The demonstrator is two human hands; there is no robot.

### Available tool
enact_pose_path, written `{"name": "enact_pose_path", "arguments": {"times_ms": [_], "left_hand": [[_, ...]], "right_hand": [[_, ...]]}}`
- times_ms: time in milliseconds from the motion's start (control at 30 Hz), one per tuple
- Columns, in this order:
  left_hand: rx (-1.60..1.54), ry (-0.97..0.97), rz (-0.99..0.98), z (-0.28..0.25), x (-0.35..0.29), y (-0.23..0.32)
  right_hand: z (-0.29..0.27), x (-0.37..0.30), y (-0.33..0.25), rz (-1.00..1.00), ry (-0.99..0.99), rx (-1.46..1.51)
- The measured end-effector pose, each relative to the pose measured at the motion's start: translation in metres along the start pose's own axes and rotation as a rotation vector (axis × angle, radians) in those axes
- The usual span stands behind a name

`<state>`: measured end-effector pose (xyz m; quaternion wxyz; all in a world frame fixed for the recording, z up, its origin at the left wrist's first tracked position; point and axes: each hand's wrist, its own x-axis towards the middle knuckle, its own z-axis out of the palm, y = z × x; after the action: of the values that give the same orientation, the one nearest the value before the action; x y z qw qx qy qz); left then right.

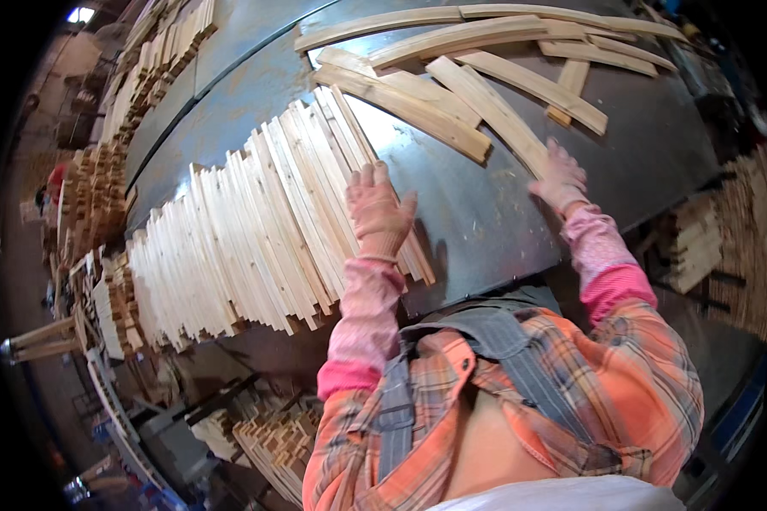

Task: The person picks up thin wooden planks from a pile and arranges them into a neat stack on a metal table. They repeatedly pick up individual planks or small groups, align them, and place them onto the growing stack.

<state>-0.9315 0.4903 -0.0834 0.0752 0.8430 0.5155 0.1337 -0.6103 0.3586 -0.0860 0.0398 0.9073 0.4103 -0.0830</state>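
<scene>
My left hand [375, 209], in a thin pale glove, lies flat with fingers stretched over the right end of a long row of wooden strips [256, 213]. The strips lie side by side on the grey metal table [494, 230], their ends uneven. At the near end of a loose wooden board [494, 111] is my right hand [561, 177], its fingers closed round the board's end and its thumb on the left side. More loose boards [409, 119] lie crosswise just beyond, some overlapping.
Long curved wooden pieces [452, 43] lie along the table's far side. Stacks of cut wood stand at the left [94, 204], below the table's near edge [273, 443] and on the right [724, 238]. A seam crosses the tabletop at the far left.
</scene>
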Motion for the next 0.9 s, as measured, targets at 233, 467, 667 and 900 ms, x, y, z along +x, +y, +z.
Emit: {"name": "enact_pose_path", "arguments": {"times_ms": [233,467,667,900], "left_hand": [[0.064,-0.199,-0.169,0.040,0.013,-0.007],[-0.107,-0.272,-0.327,0.046,0.033,-0.003],[0.133,-0.136,-0.315,0.065,0.016,0.003],[0.070,-0.185,-0.379,0.049,0.024,0.001]], "right_hand": [[0.011,0.020,0.056,-0.165,-0.058,0.639],[0.036,0.002,-0.119,-0.586,-0.655,0.635],[-0.006,0.064,-0.162,-0.666,-0.209,0.398],[-0.020,0.214,-0.182,-0.518,-0.074,0.313]]}}
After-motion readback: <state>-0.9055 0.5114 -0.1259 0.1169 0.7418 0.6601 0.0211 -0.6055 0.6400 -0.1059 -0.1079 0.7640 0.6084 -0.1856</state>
